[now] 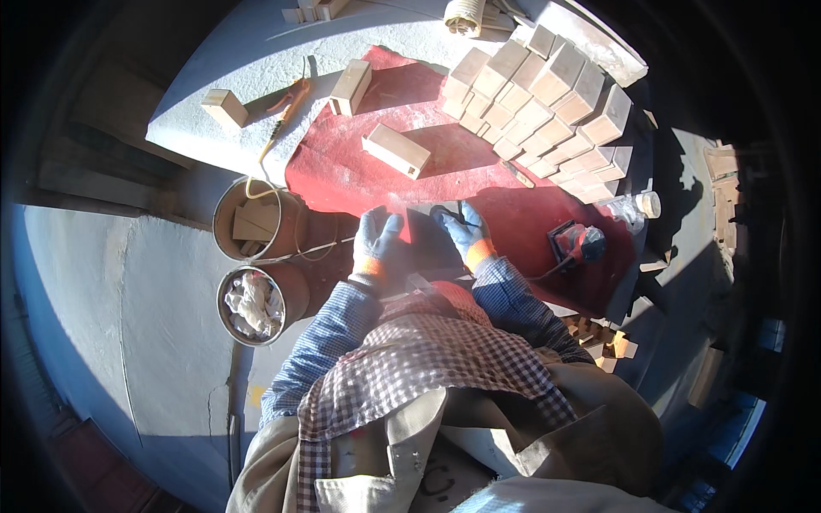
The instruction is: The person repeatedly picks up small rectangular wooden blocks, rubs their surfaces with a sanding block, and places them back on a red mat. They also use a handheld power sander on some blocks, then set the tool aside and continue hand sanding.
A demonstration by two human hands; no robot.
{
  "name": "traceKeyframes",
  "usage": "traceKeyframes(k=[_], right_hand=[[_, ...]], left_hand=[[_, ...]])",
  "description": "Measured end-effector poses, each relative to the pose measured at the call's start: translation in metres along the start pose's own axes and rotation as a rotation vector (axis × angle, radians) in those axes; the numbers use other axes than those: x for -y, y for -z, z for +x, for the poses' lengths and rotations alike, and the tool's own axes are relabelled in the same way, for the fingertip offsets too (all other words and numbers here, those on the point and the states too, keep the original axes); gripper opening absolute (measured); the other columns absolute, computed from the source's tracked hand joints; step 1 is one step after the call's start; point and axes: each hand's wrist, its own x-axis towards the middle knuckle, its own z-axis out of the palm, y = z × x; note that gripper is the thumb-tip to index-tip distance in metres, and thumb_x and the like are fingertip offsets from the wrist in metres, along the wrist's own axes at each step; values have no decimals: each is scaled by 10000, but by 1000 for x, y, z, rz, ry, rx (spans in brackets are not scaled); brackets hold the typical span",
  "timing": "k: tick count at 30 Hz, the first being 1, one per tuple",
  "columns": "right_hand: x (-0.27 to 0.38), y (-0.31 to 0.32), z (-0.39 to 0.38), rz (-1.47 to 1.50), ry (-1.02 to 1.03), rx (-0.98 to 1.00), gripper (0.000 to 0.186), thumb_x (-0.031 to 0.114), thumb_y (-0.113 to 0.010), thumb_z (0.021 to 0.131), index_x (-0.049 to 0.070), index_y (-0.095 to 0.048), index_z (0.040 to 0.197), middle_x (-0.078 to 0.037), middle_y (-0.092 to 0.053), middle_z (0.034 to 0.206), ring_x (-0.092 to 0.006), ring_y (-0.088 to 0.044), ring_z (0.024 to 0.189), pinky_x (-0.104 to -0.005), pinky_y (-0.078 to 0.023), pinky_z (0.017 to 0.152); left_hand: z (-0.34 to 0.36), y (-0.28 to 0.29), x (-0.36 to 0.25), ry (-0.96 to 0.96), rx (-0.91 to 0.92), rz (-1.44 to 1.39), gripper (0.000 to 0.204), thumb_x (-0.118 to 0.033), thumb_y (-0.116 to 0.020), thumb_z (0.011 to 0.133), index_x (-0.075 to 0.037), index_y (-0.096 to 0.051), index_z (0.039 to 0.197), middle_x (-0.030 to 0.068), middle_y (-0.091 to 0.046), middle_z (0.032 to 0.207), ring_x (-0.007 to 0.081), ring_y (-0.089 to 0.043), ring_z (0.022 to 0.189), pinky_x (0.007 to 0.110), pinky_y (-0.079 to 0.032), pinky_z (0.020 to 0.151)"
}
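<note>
held piece: smooth, matt | red sheet: rough cloth | apron: cloth

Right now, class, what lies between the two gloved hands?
In the head view, a dark flat panel lies between the left hand and right hand; its material is unclear.

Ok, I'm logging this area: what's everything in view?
tabletop: one, whitish, centre
sheet: one, red, on tabletop
loose blocks: at least three, tan, upper centre
stacked blocks: many, tan, upper right
long tool: one, orange, upper left
slim tool: one, brown, beside stacked blocks
ribbed container: one, cream, top
buckets: two, brown, left
scraps: several, tan, upper bucket
cloth: one bundle, white, lower bucket
bulky tool: one, dark, right
plastic item: one, clear, right
offcuts: several, tan, right
flat piece: one, grey, centre
sleeves: two, blue, below centre
apron: one, brown check, below
left hand: one, blue glove, centre
right hand: one, blue glove, centre
</note>
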Motion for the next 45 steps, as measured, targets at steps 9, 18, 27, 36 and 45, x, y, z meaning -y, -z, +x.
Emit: traceKeyframes(k=[9, 18, 27, 36, 45], right_hand=[[28, 63, 5, -28, 292, -329, 110, 91, -682, 970, 63, -653, 1073, 10, -672, 1001, -66, -626, 883, -229, -519, 792], [16, -8, -29, 122, 182, -636, 160, 138, -655, 993, 51, -658, 1127, 10, -681, 1007, -64, -620, 872, -242, -527, 783], [24, -26, -56, 132, 234, -772, 196, 144, -648, 997, 58, -685, 1170, 24, -676, 1031, -69, -618, 935, -258, -530, 841], [63, -54, -10, -953, 607, -830, 311, 194, -715, 930, 59, -699, 1209, -100, -693, 1015, -253, -682, 939, -341, -553, 882], [82, -104, 64, -1479, 345, -183, 522, 469, -668, 917, 102, -616, 1284, -171, -587, 1220, -369, -598, 1106, -459, -496, 977]], left_hand=[[139, -7, -74, -464, -53, 1239, 1105, -432, -926, 637, -303, -337, 1563, 195, -219, 1647, 447, -256, 1484, 549, -290, 1197], [169, -64, -103, -241, 360, 1515, 537, -632, -711, 791, -252, -728, 1169, 88, -181, 1698, 452, -24, 1552, 547, -100, 1261], [194, -15, -61, -977, 619, 1039, 975, -346, -875, 637, -168, -408, 1474, 188, -388, 1554, 440, -381, 1409, 567, -337, 1141], [162, 31, -3, -522, 445, 624, 722, -194, -883, 716, -60, -525, 1328, 154, -684, 1211, 291, -683, 1114, 379, -532, 986], [161, 35, -7, -835, 241, 893, 619, -359, -887, 602, -135, -675, 1139, 96, -686, 1137, 330, -617, 1115, 476, -483, 969]])
